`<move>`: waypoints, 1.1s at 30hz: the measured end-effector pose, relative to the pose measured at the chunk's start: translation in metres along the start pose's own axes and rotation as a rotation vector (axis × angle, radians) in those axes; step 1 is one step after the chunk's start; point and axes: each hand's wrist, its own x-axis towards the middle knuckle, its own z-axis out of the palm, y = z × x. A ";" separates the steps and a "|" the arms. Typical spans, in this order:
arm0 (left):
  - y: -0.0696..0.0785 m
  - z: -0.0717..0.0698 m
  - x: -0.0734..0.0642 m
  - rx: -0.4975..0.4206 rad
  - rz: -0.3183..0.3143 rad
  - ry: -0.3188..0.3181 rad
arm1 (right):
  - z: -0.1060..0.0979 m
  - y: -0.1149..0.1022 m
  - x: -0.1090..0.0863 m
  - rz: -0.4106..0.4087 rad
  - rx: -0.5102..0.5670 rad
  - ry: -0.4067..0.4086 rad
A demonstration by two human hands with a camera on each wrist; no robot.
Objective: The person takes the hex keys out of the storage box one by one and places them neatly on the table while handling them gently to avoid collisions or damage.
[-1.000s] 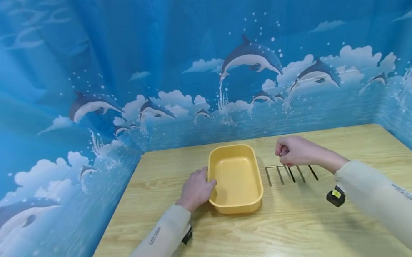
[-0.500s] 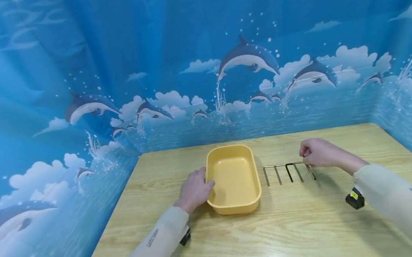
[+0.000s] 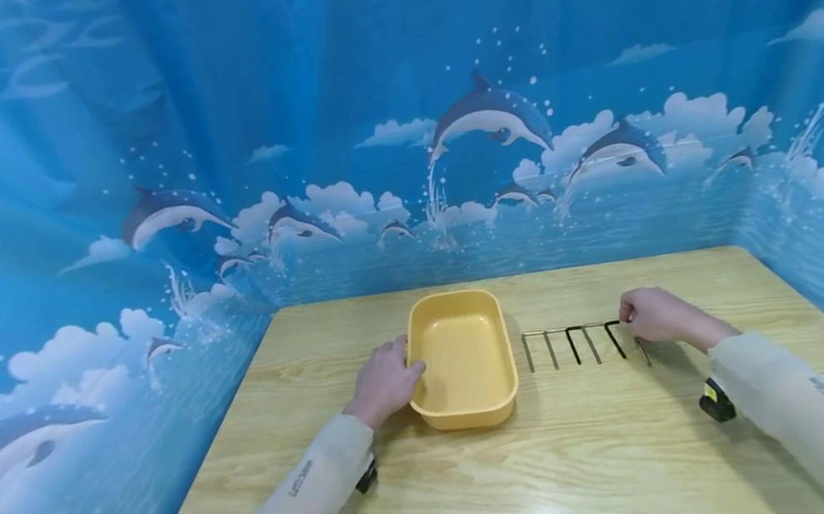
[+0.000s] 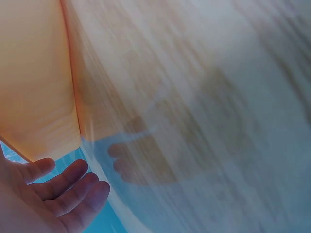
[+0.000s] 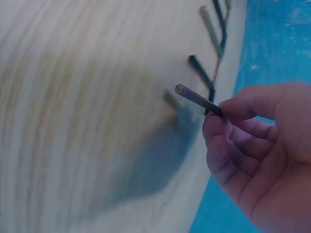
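Observation:
My left hand (image 3: 383, 381) holds the left rim of a yellow rectangular tub (image 3: 463, 369), thumb over the edge and fingers along the outer wall. In the left wrist view, those relaxed fingers (image 4: 73, 194) lie beside the tub's wall (image 4: 36, 73). My right hand (image 3: 655, 315) pinches a metal hex key (image 5: 197, 99) between thumb and index finger at the right end of a row. Its long arm points toward me, slightly above the table in the right wrist view. To its left lie several L-shaped hex keys, among them a black one (image 3: 573, 346) and a grey one (image 3: 551, 351).
The hex keys lie side by side on the wood-grain table (image 3: 436, 489), right of the tub. A blue curtain (image 3: 353, 129) printed with dolphins encloses the back and sides of the table.
My right hand has moved rightward along the row with its hex key and come lower, past the last black one. My left hand stays on the tub; the view has shifted slightly.

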 end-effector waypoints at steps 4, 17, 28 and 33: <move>-0.001 0.001 0.001 -0.003 -0.002 -0.002 | 0.003 0.006 0.000 0.009 -0.004 0.017; -0.001 0.001 0.001 0.003 0.001 -0.001 | 0.009 0.016 0.005 0.043 -0.002 0.037; 0.000 -0.001 0.001 -0.003 -0.009 -0.008 | 0.014 0.010 -0.007 0.137 -0.015 0.001; 0.001 -0.001 0.000 -0.007 -0.009 -0.012 | 0.014 0.006 -0.007 0.140 -0.016 0.004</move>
